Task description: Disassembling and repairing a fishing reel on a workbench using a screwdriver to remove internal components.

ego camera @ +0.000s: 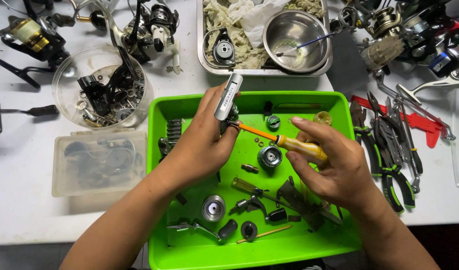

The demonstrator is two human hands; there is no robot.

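Right now we hold a silver fishing reel body (228,97) in our left hand (204,142) above the green tray (157,150), the fingers clenched around its lower part so that the foot stands up and tilts toward the steel tray (202,60) behind. Our right hand (334,167) grips the yellow handle of a screwdriver (289,144), fingers closed on it, and the orange shaft runs leftward until its tip meets the reel body just under the left thumb. We judge the step in hand to be the turning of a small screw on the side of the reel; whether it is going in or coming out, we cannot tell. Below the tool, on the tray floor, lie a round spool part (270,156), a metal drum (213,208), a handle arm (194,228) and several small washers, all apart from one another. Pliers (389,160) rest on the table to the right, and a clear bowl of black parts (102,87) sits to the left. Whatever follows, the move calls for keeping the tip seated square in the screw head and the reel held firm over the tray, so a loose screw drops among the parts and not onto the table.
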